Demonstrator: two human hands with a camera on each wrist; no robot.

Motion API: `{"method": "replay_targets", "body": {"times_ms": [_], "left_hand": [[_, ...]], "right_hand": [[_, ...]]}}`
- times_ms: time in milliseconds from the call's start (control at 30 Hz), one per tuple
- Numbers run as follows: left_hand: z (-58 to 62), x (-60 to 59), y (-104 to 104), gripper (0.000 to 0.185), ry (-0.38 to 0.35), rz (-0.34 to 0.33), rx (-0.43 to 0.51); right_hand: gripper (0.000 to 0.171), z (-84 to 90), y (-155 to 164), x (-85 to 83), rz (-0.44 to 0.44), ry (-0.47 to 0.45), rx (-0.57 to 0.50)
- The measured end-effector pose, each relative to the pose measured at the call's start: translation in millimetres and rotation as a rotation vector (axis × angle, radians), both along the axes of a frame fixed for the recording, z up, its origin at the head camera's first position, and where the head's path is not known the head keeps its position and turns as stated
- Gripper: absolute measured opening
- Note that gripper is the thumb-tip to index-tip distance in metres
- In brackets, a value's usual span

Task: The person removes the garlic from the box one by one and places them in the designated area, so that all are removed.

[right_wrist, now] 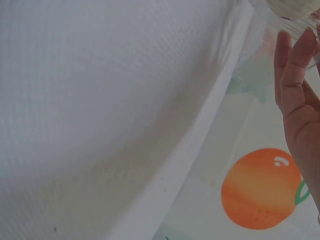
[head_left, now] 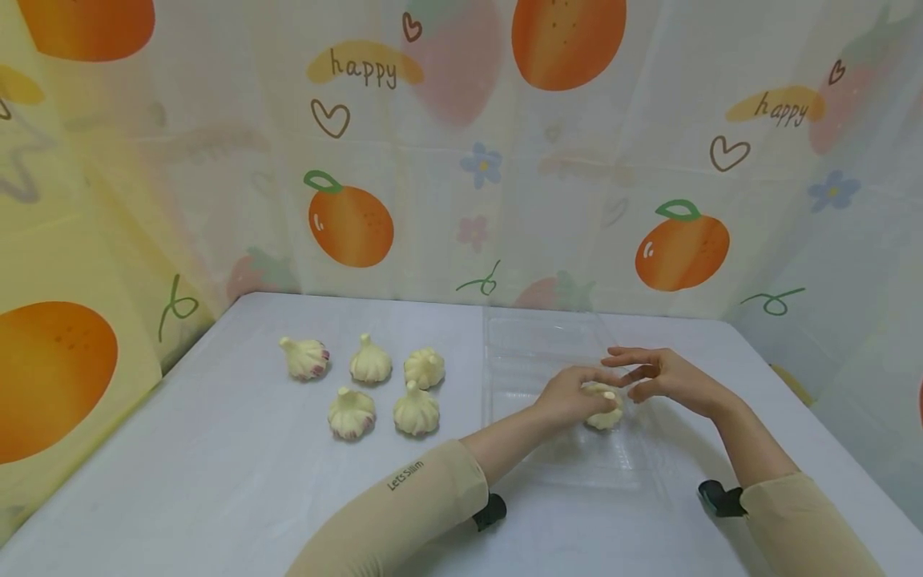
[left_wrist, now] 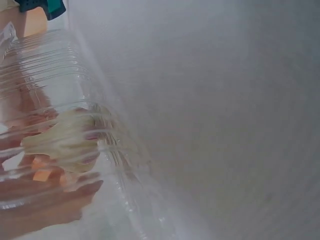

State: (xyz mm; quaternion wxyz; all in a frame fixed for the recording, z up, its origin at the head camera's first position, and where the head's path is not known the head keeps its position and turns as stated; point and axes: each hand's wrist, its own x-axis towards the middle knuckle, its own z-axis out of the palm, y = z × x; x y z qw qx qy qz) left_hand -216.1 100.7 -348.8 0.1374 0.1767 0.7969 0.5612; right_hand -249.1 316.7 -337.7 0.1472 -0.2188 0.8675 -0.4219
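My left hand (head_left: 573, 397) reaches across into a clear plastic box (head_left: 497, 417) and holds a garlic bulb (head_left: 606, 418) between thumb and fingers, low in its right part. Through the box's ribbed wall, the left wrist view shows the bulb (left_wrist: 70, 140) with fingers on both sides. My right hand (head_left: 667, 377) hovers at the box's right side, its fingers loosely bent towards the left fingertips and holding nothing. In the right wrist view the right hand (right_wrist: 300, 95) appears beside the clear plastic, with part of the bulb (right_wrist: 292, 7) above it.
Several garlic bulbs (head_left: 351, 414) lie in two loose rows on the white table (head_left: 216, 449), left of the box. A clear lid-like panel (head_left: 541, 328) extends behind the box. A fruit-printed curtain (head_left: 433, 200) hangs along the table's back and sides.
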Motion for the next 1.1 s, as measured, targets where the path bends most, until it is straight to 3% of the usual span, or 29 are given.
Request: {"method": "replay_targets", "body": {"times_ms": [433,1100], "left_hand": [[-5.8,-2.1,0.2,0.024,0.016,-0.039,-0.089],[-6.0,-0.4,-1.1,0.024,-0.018,0.010,-0.090]], "right_hand": [[0.052,-0.4,-0.4,0.2,-0.003,-0.006,0.005],[0.051,0.5,-1.7,1.3,-0.011,-0.005,0.021]]}}
